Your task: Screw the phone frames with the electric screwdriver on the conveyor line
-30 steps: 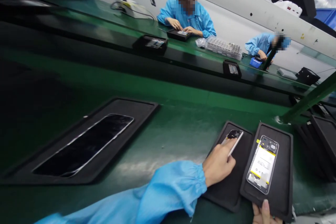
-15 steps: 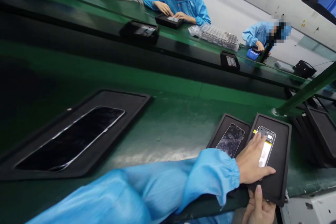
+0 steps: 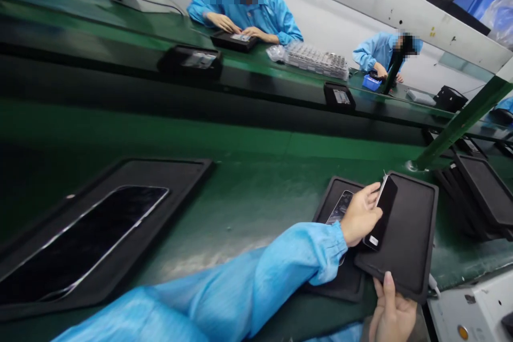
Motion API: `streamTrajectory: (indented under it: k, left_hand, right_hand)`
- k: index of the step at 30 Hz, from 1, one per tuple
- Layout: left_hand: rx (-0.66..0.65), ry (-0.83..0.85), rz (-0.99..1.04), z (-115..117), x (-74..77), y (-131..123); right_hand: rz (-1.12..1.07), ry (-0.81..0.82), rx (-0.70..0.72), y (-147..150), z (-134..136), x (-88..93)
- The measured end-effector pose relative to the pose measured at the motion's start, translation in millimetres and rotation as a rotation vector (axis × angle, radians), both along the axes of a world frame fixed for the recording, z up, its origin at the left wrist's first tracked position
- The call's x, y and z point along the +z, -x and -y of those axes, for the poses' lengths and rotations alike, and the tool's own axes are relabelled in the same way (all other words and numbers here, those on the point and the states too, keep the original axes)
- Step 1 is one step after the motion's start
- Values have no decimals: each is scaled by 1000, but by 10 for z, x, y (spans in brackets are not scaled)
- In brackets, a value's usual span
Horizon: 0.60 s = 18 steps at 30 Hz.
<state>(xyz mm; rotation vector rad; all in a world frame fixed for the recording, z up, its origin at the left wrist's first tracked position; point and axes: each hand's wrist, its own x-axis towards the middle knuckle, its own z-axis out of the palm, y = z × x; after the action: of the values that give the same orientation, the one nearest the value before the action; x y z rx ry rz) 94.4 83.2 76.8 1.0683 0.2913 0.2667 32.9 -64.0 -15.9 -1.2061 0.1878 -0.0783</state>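
Observation:
My left hand (image 3: 359,215), in a blue sleeve, grips a phone body (image 3: 381,218) tilted on edge above a black tray (image 3: 412,240), its dark side facing me. My right hand (image 3: 390,312) pinches that tray's near edge at the conveyor's front. Just left of it lies a second black tray (image 3: 332,197) with a dark phone screen (image 3: 340,207) in it, partly hidden by my left hand.
A large black tray with a phone screen (image 3: 86,238) lies on the green belt (image 3: 256,187) at left. More black trays (image 3: 481,192) are stacked at right. Two people in blue coats work across the far belt, beside a clear parts tray (image 3: 316,59).
My left hand moved from the left tray's screen to the phone body in the right tray, then lifted and turned it on edge. The right hand kept hold of the tray.

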Motion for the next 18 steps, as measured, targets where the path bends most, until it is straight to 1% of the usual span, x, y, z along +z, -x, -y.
streamTrajectory:
  k: [2,4,5,6,7,9,11,12,13,15,17,18]
  left_hand:
    - [-27,47,25,118,-37,-11]
    - [-56,53,32,204,-58,23]
    - [-57,50,34,204,-60,61]
    - [-40,10,41,166,-57,114]
    - [-2,-82,54,89,-53,180]
    - [131,-382,66,-166,-62,337]
    - [267,-686,-6,-475,-115,509]
    - [311,-760,-82,-616,-160,594]
    - [333,-759,-170,-733,-214,678]
    - [331,-681,-311,-868,-324,834]
    - [296,-604,-369,-878,-401,967]
    - [267,-597,-381,-850,-421,1021]
  right_hand:
    - [-9,-11,50,-25,0,27]
    - [-37,-37,91,-49,12,42]
    - [-61,-57,100,-59,25,45]
    - [-84,-77,102,-65,42,45]
    - [-100,-90,101,-67,62,44]
    - [-102,-94,93,-57,101,32]
    - [-86,-96,80,-23,119,10]
    - [-81,-95,82,5,111,-4]
    - [-79,-88,93,43,87,-19]
    - [-79,-58,142,155,-6,-49]
    - [-96,-16,214,313,-133,-79]
    - [-113,8,254,404,-190,-95]
